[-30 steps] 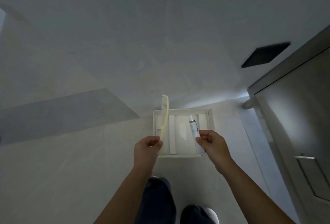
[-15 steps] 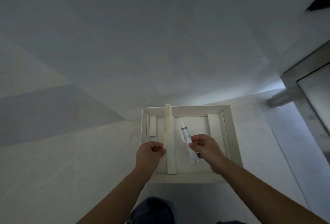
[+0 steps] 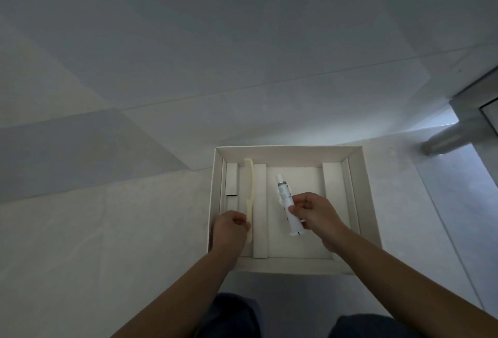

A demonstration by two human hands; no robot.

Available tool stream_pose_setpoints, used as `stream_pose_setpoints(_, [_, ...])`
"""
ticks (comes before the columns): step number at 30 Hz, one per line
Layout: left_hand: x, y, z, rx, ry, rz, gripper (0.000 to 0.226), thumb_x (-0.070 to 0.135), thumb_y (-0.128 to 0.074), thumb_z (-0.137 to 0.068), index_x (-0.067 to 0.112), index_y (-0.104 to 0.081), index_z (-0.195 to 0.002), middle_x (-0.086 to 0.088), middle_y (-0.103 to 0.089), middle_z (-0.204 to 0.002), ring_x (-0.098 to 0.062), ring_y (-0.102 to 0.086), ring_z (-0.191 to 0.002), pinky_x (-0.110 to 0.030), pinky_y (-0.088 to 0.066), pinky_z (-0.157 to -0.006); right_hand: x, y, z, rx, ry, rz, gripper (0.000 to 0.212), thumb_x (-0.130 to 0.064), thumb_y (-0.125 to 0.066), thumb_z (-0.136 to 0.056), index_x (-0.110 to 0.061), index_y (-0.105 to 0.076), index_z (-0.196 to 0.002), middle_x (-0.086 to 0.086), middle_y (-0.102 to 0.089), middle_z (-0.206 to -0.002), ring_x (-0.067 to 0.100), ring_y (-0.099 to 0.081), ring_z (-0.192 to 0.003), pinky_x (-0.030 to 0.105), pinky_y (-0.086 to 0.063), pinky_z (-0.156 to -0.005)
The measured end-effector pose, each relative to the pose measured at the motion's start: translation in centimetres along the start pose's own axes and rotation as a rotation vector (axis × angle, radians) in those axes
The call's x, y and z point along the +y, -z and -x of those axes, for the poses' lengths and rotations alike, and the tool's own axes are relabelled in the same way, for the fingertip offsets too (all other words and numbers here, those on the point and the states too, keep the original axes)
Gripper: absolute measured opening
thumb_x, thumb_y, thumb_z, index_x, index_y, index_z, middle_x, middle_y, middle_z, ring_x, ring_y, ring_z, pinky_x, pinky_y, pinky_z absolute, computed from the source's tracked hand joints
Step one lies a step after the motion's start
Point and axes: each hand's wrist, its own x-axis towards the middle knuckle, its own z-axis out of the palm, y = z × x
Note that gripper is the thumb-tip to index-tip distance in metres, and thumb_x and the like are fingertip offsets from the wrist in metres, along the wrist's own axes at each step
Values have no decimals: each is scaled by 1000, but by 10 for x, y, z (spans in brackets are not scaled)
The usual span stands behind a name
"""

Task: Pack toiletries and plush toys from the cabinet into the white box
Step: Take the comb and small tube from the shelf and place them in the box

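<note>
The open white box [image 3: 359,192] sits on the pale floor below me, split by white card dividers. My left hand [image 3: 230,231] grips the handle end of a pale yellow comb [image 3: 62,189]... the comb [image 3: 250,189] points away from me over the narrow left compartment. My right hand [image 3: 315,216] pinches a white toothpaste tube [image 3: 285,197] over the wide middle compartment, cap end pointing away. Whether either item touches the box bottom I cannot tell.
A grey metal door frame and a metal post [image 3: 452,135] stand at the right edge. Pale floor tiles [image 3: 107,229] surround the box. My dark-trousered knees [image 3: 234,316] are at the bottom of the view.
The view has closed in on the box. Both hands have lowered into it, the comb over the left slot and the tube over the middle.
</note>
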Motion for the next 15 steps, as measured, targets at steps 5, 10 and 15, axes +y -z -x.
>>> stream_pose_setpoints(5, [-6, -9, -13, 45, 20, -49, 17, -4, -52, -85, 11, -57, -87, 3, -54, -69, -15, -52, -67, -17, -41, -53, 7, 0, -3, 6, -8, 5, 11, -7, -60, -85, -18, -58, -87, 11, -64, -99, 27, -62, -91, 44, -51, -81])
stream_pose_setpoints(10, [-12, -13, -22, 37, 48, -76, 17, -4, -52, -86, 5, -61, -97, 1, -56, -71, -10, -50, -62, -17, -40, -51, 14, -1, -4, 15, -37, 1, 12, -9, -60, -85, -14, -58, -95, 11, -64, -102, 27, -62, -94, 40, -52, -80])
stream_pose_setpoints(15, [-14, -9, -17, 3, 54, -54, 26, -6, -49, -87, -1, -58, -111, -6, -60, -88, -14, -53, -73, -10, -41, -48, 16, -6, -4, 10, -39, -3, 11, -9, -60, -85, -15, -58, -93, 12, -64, -101, 29, -62, -94, 44, -52, -83])
